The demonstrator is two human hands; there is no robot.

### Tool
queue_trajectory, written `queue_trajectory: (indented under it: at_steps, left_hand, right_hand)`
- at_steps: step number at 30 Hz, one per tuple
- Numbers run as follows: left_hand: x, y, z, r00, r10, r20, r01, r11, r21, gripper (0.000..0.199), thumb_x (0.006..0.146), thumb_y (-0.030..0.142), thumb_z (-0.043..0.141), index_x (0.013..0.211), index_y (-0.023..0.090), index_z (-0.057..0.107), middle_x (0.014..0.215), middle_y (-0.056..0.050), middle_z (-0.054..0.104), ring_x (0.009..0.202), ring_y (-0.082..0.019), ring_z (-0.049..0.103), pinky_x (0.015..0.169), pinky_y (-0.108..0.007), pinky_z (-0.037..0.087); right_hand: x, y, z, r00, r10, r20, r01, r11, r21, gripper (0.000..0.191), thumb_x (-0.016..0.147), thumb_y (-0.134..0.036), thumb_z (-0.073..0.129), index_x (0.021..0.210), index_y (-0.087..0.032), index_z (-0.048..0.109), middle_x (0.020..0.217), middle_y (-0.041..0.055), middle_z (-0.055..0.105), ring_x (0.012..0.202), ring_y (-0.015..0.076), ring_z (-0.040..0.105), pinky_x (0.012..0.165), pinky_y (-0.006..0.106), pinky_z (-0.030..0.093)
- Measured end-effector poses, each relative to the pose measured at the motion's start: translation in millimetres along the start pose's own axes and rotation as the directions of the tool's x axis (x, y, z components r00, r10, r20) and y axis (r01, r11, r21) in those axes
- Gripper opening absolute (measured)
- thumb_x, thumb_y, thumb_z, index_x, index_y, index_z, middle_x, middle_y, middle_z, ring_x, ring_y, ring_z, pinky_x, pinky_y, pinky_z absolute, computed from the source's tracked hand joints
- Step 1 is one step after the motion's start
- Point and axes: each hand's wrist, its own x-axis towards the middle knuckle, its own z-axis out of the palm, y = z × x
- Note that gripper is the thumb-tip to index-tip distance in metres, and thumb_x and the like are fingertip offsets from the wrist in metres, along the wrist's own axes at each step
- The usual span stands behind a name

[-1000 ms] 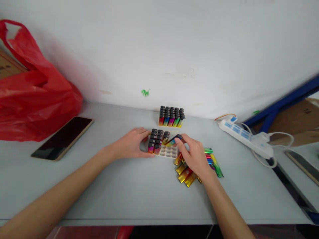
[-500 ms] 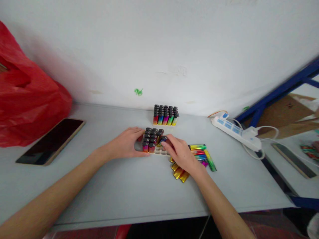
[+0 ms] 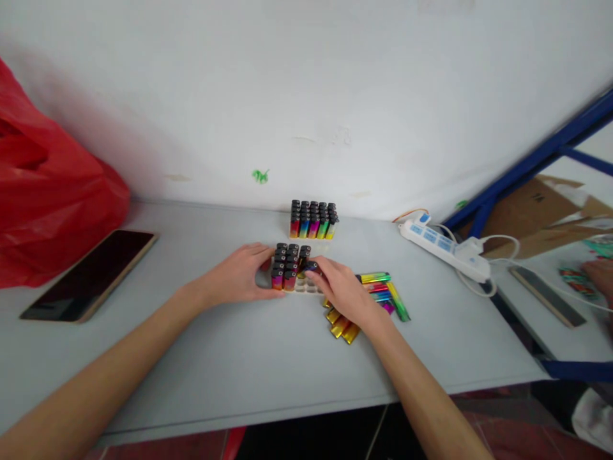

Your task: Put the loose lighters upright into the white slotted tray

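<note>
My left hand (image 3: 242, 275) is curled around the left side of a pale tray (image 3: 306, 286) with round-edged slots, its thumb along the front. Upright lighters (image 3: 285, 265) with black tops and shiny coloured bodies fill the tray's left columns. Between the thumb and fingers of my right hand (image 3: 342, 284) is a lighter (image 3: 311, 265), tilted over the tray's slots; its lower end is mostly hidden. Beneath and beside my right wrist lies a pile of loose lighters (image 3: 347, 329), gold, green, red and blue.
Behind, near the wall, stands a full block of lighters (image 3: 313, 220). A phone (image 3: 90, 275) and a red plastic bag (image 3: 52, 191) are at left. At right are a white power strip (image 3: 443, 249) with cables, a blue metal frame (image 3: 527, 169) and another person's hand (image 3: 601, 275).
The whole view has shifted slightly. My right hand still has the lighter over the slots, now a little lower. Another person's hand has come into view at the far right.
</note>
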Motion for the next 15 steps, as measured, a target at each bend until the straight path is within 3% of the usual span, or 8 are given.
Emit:
queue_trajectory:
  at_steps: [6, 11, 15]
  left_hand:
    - [1.3, 0.6, -1.2, 1.0, -0.008, -0.001, 0.008, 1.0, -0.015, 0.065, 0.077, 0.077, 0.077, 0.108, 0.021, 0.067, 0.111, -0.012, 0.075, 0.106, -0.034, 0.07, 0.097, -0.044, 0.053]
    - [1.1, 1.9, -2.6, 1.0, -0.009, 0.016, 0.01, 1.0, -0.018, 0.062, 0.079, 0.073, 0.077, 0.107, 0.019, 0.067, 0.11, -0.012, 0.074, 0.106, -0.034, 0.069, 0.098, -0.045, 0.053]
    - [1.6, 1.5, -3.1, 1.0, 0.004, 0.027, -0.004, 1.0, -0.006, 0.061, 0.081, 0.074, 0.076, 0.104, 0.019, 0.066, 0.107, -0.011, 0.074, 0.102, -0.032, 0.069, 0.094, -0.045, 0.053]
  right_hand:
    - [0.6, -4.2, -9.4, 0.992, 0.071, 0.104, -0.06, 0.993, -0.105, 0.021, 0.114, -0.033, 0.052, 0.125, -0.019, 0.064, 0.102, 0.0102, 0.079, 0.091, 0.0249, 0.075, 0.079, 0.031, 0.048]
    - [2.9, -7.4, 0.8, 0.997, 0.066, -0.03, -0.071, 0.97, -0.233, 0.028, 0.113, -0.042, 0.053, 0.113, -0.019, 0.068, 0.089, 0.0077, 0.078, 0.079, 0.0228, 0.071, 0.083, 0.034, 0.045]
    - [1.7, -2.7, 0.5, 0.99, 0.045, -0.136, -0.062, 0.99, -0.128, 0.032, 0.113, -0.05, 0.052, 0.116, -0.022, 0.066, 0.086, 0.0027, 0.075, 0.074, 0.0191, 0.066, 0.077, 0.031, 0.043]
